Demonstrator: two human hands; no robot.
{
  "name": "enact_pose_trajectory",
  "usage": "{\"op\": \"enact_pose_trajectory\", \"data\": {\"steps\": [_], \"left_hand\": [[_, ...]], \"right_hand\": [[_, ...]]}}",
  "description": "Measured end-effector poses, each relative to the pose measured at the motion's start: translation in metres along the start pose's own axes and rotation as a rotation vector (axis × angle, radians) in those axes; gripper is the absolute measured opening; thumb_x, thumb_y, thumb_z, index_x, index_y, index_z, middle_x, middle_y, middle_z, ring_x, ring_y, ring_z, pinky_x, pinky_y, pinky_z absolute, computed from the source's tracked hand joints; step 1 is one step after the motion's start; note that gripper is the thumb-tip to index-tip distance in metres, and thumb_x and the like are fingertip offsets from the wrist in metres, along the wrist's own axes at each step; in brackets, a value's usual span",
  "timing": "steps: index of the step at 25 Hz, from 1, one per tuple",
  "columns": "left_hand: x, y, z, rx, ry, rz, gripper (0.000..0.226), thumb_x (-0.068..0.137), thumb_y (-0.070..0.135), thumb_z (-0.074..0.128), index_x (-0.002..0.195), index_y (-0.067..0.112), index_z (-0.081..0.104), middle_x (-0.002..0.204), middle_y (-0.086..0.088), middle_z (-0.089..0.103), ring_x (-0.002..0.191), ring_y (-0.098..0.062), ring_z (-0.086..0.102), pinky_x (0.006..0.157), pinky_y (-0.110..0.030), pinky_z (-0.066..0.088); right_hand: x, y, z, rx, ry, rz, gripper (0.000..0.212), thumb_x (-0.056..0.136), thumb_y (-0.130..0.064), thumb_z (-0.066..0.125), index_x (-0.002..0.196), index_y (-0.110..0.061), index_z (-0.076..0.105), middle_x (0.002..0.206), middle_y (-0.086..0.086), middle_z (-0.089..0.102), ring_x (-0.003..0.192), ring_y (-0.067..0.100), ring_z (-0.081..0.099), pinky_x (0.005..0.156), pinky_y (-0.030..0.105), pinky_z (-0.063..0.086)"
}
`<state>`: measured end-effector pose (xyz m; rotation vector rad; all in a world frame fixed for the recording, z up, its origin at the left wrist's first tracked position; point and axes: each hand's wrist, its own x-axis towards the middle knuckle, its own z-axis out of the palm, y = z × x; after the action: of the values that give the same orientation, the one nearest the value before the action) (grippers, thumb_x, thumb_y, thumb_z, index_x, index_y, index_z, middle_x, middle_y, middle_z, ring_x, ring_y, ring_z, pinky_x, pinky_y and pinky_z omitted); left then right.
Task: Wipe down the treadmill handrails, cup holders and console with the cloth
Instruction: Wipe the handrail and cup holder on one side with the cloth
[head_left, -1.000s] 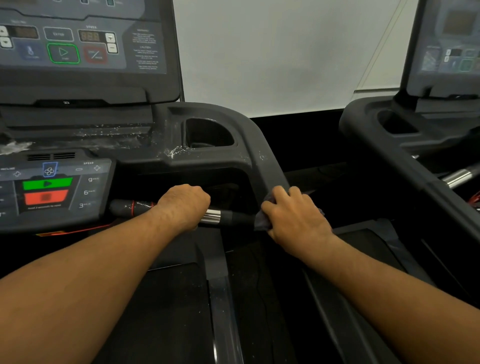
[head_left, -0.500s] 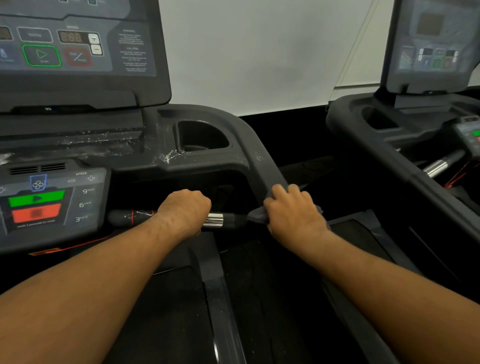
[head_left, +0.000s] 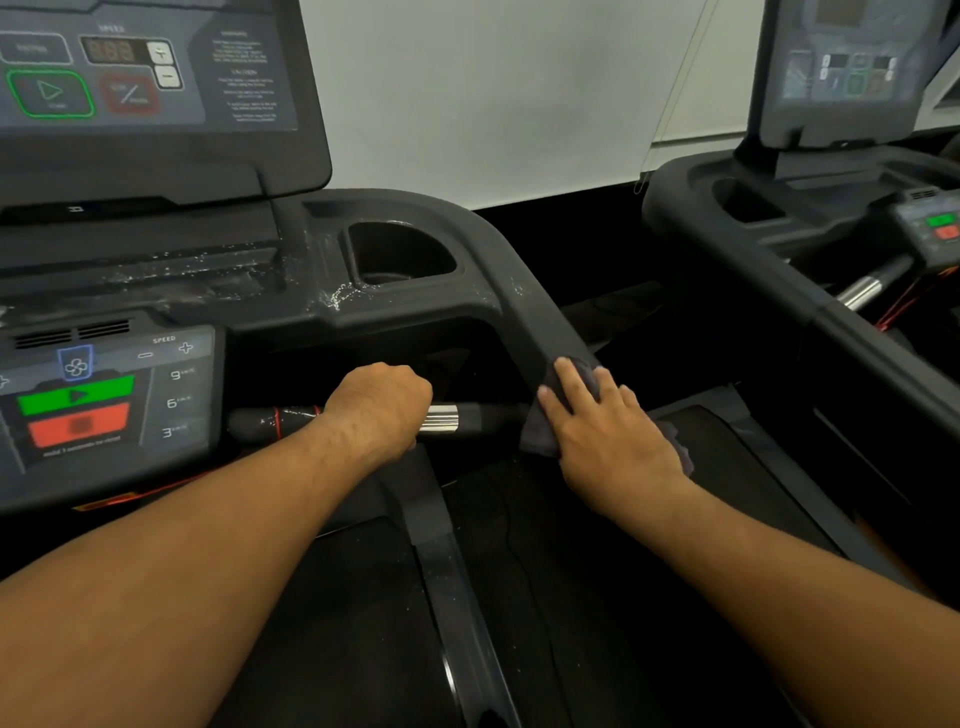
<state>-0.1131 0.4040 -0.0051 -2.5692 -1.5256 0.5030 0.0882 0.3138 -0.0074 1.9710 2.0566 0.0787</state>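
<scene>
Cloth (head_left: 535, 440) lies under seemingly flat right-hand fingers (head_left: 569, 380) on handrail (head_left: 540, 322); left hand (head_left: 379, 405) grips bar (head_left: 442, 419).

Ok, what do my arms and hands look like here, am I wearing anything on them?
The left forearm and right forearm are bare to the frame edge, no sleeves in view. The left hand and right hand are ungloved; no watch, bracelet or ring shows on either.

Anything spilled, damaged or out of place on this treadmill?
White wet-looking specks lie across the console ledge and beside the cup holder, like cleaner spray not yet wiped. Nothing looks broken. Left hand grips the crossbar; right hand presses the cloth on the handrail.
</scene>
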Motion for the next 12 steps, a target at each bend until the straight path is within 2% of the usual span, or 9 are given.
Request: {"op": "enact_pose_trajectory", "data": {"steps": [2,4,6,8,10,12], "left_hand": [[0.000,0.000,0.000,-0.002,-0.003,-0.004,0.023,0.087,0.031,0.069,0.104,0.016,0.063,0.074,0.003,0.050,0.068,-0.013,0.053,0.059,-0.026,0.041],[-0.002,0.001,0.002,0.005,0.003,0.000,0.024,0.088,0.031,0.069,0.106,0.016,0.063,0.078,0.002,0.053,0.069,-0.013,0.054,0.060,-0.026,0.042],[-0.003,0.000,0.001,0.013,0.014,0.008,0.024,0.088,0.031,0.069,0.106,0.016,0.064,0.081,0.001,0.056,0.070,-0.014,0.055,0.059,-0.026,0.042],[-0.003,-0.001,-0.001,0.017,0.010,0.015,0.024,0.088,0.031,0.069,0.106,0.015,0.064,0.081,0.001,0.056,0.070,-0.014,0.055,0.059,-0.026,0.042],[-0.002,-0.002,-0.002,0.005,-0.003,0.023,0.024,0.088,0.031,0.070,0.105,0.015,0.064,0.080,0.002,0.057,0.070,-0.014,0.056,0.059,-0.026,0.042],[-0.001,-0.002,-0.003,0.004,-0.009,0.025,0.024,0.087,0.032,0.070,0.104,0.015,0.064,0.074,0.003,0.053,0.068,-0.013,0.056,0.059,-0.025,0.043]], "right_hand": [[0.025,-0.002,-0.003,0.188,0.025,0.174,0.068,0.099,-0.034,0.042,0.154,-0.018,0.005,0.161,0.015,0.003,0.142,0.041,0.020,0.110,0.048,0.029],[0.037,0.005,-0.010,0.417,0.044,0.369,0.062,0.098,-0.043,0.041,0.149,-0.011,0.025,0.149,0.018,0.032,0.129,0.040,0.042,0.097,0.047,0.042],[0.034,0.018,-0.012,0.565,0.051,0.539,0.056,0.098,-0.052,0.037,0.129,-0.008,0.052,0.115,0.015,0.058,0.103,0.037,0.057,0.080,0.042,0.046],[0.024,0.029,-0.010,0.606,0.044,0.645,0.057,0.097,-0.056,0.032,0.114,-0.009,0.060,0.086,0.007,0.055,0.081,0.030,0.056,0.070,0.037,0.044],[0.019,0.037,-0.005,0.623,0.014,0.693,0.058,0.098,-0.056,0.030,0.115,-0.009,0.060,0.089,0.008,0.057,0.082,0.029,0.056,0.070,0.036,0.041],[0.023,0.043,-0.003,0.704,-0.020,0.690,0.058,0.098,-0.054,0.030,0.123,-0.009,0.057,0.110,0.014,0.061,0.094,0.033,0.057,0.075,0.037,0.041]]}}
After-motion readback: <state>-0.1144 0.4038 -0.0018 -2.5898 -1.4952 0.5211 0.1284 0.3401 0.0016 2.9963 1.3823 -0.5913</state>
